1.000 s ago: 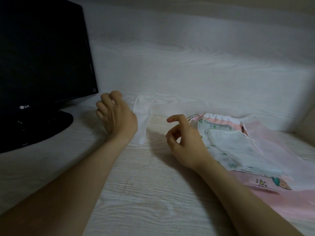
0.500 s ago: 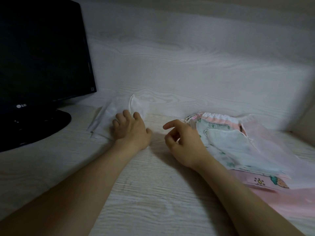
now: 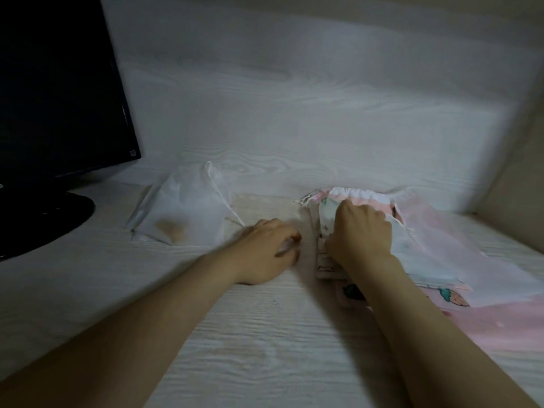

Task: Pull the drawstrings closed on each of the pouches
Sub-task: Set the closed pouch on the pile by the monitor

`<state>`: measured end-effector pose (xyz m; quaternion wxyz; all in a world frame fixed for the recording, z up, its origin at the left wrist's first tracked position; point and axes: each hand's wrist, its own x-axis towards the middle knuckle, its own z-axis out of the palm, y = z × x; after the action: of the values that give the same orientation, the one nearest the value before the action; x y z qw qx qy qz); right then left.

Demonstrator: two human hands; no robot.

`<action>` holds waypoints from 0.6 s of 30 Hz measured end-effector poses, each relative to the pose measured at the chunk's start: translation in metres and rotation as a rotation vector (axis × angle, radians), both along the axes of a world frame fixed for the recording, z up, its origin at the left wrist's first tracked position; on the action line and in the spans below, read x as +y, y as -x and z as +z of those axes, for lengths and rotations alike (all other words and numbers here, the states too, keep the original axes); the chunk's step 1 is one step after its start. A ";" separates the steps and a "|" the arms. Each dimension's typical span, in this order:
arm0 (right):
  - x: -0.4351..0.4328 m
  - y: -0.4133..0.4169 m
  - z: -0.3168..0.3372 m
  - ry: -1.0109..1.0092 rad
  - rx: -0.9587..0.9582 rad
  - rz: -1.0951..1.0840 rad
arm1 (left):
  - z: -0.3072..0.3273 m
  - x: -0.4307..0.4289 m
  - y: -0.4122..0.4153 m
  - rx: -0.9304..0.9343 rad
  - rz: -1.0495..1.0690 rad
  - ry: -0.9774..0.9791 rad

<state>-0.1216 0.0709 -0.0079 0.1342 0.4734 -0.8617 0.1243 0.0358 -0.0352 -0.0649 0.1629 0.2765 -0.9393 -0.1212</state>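
Observation:
A white sheer pouch (image 3: 182,210) lies flat at the back left, its white drawstring (image 3: 219,195) trailing toward my left hand. My left hand (image 3: 266,250) rests on the table just right of that pouch, fingers loosely curled, nothing clearly held. A pile of pouches (image 3: 435,260) lies at the right: a pink one with a white gathered top (image 3: 362,194), a white patterned one and sheer ones. My right hand (image 3: 360,237) lies on the left end of the pile, fingers curled round the patterned pouch (image 3: 326,219).
A black monitor (image 3: 59,92) on a round stand (image 3: 38,222) fills the left. A pale wood-grain wall (image 3: 294,113) rises right behind the pouches. The wooden table (image 3: 235,334) stretches toward me; a side panel (image 3: 518,172) closes the right.
My left hand let the white pouch lie and slid right, off it. My right hand moved right onto the pile and took hold of the patterned pouch.

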 end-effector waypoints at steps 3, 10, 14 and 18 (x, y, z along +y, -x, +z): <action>0.002 0.008 -0.004 -0.034 -0.129 -0.026 | 0.001 -0.001 0.001 0.002 0.009 -0.043; 0.006 0.006 0.002 -0.076 0.003 -0.021 | 0.002 0.000 -0.002 -0.009 0.009 -0.072; 0.008 0.004 0.004 -0.029 0.050 0.009 | 0.002 0.001 -0.002 0.003 0.012 -0.079; 0.004 0.005 0.008 0.140 0.083 0.033 | 0.003 0.002 -0.004 0.122 -0.009 -0.075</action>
<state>-0.1267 0.0752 -0.0003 0.2005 0.4816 -0.8367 0.1669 0.0394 -0.0335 -0.0616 0.2086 0.2704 -0.9237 -0.1737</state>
